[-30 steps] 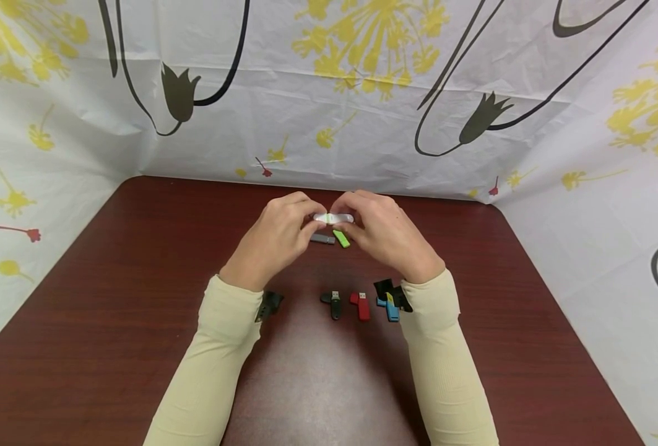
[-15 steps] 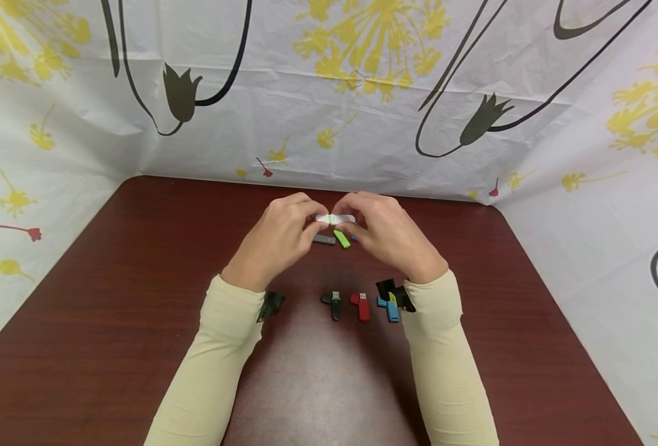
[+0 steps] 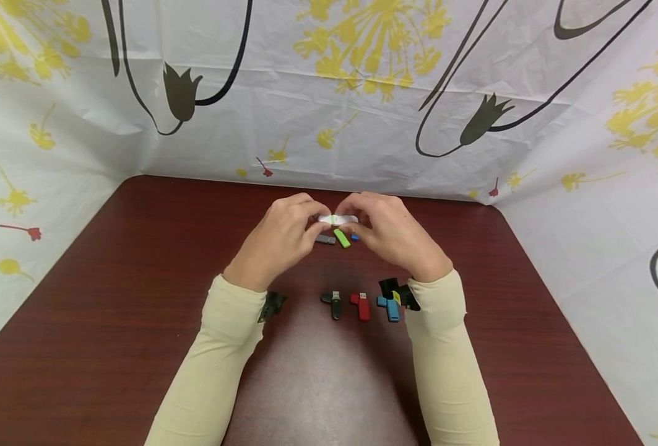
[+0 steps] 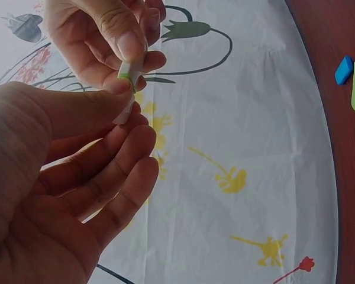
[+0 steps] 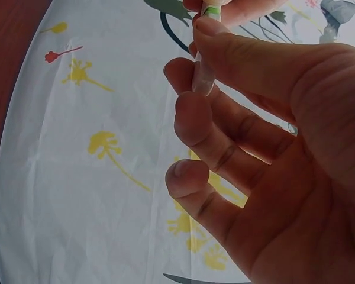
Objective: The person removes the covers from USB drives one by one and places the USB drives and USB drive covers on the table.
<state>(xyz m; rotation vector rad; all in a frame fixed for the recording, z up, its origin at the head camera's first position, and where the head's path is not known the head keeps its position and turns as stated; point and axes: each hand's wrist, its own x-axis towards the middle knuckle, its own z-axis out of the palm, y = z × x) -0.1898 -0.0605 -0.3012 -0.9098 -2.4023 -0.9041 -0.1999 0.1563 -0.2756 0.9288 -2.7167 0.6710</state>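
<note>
Above the far part of the table, both hands hold a white USB flash drive (image 3: 345,219) with a green band near its middle. My left hand (image 3: 281,232) pinches its left end between thumb and fingers. The other end is pinched by my right hand (image 3: 391,232). In the left wrist view, the white drive (image 4: 125,111) slants between the two thumbs, partly covered by the fingertips. From the right wrist, the white drive (image 5: 203,78) shows beside the thumb, its green band at the top. Whether its cap is seated cannot be told.
Below the hands lie a grey drive (image 3: 325,240), a green drive (image 3: 342,238) and a blue one (image 3: 354,237), partly hidden. Nearer, a black drive (image 3: 336,306), a red drive (image 3: 364,307) and a light-blue drive (image 3: 392,311) lie with caps beside them. A patterned sheet (image 3: 329,155) encloses the table.
Both hands have drifted slightly right with the white drive between them. More of the blue drive shows now. The things on the table have not moved.
</note>
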